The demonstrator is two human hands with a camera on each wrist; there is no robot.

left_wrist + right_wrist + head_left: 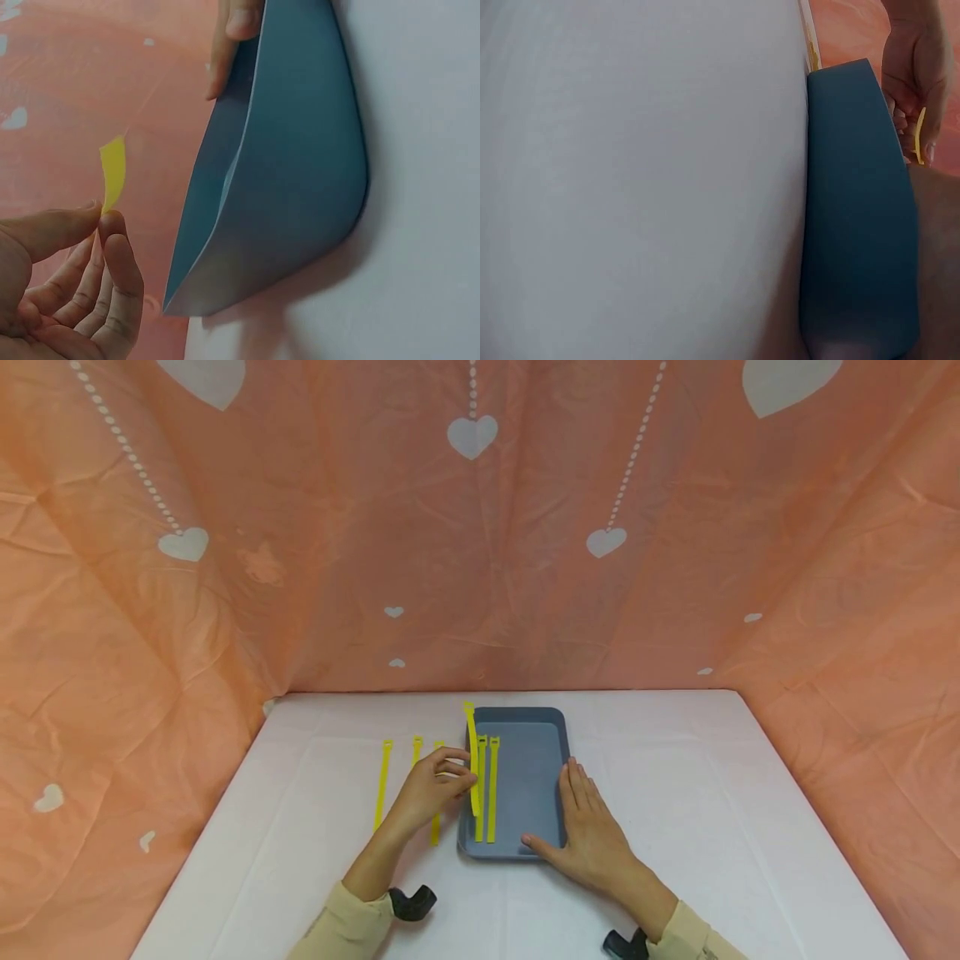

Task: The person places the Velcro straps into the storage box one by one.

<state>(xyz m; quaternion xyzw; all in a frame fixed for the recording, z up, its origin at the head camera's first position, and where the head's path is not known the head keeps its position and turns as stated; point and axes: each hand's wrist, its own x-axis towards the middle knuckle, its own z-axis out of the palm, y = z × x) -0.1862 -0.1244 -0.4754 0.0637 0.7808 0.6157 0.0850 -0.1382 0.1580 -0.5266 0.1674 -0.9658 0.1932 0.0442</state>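
Note:
My left hand [427, 789] pinches a yellow cable strap [472, 735] between thumb and fingertips, over the left side of a shallow blue-grey tray [528, 785]. In the left wrist view, one end of the held strap [113, 169] sticks out past the fingertips. Two more straps lie lengthwise side by side in the tray, a left one [480, 818] and a right one [492, 793], each with a slotted head at the far end. My right hand [592, 839] rests along the tray's right rim with straight fingers, its thumb at the near edge.
Left of the tray, on the white table [675, 760], lie three more yellow straps: an outer one [382, 785], a middle one [417, 746] and an inner one [436, 833]. My left hand and arm partly cover them. An orange cloth with hearts [525, 568] hangs behind and beside the table.

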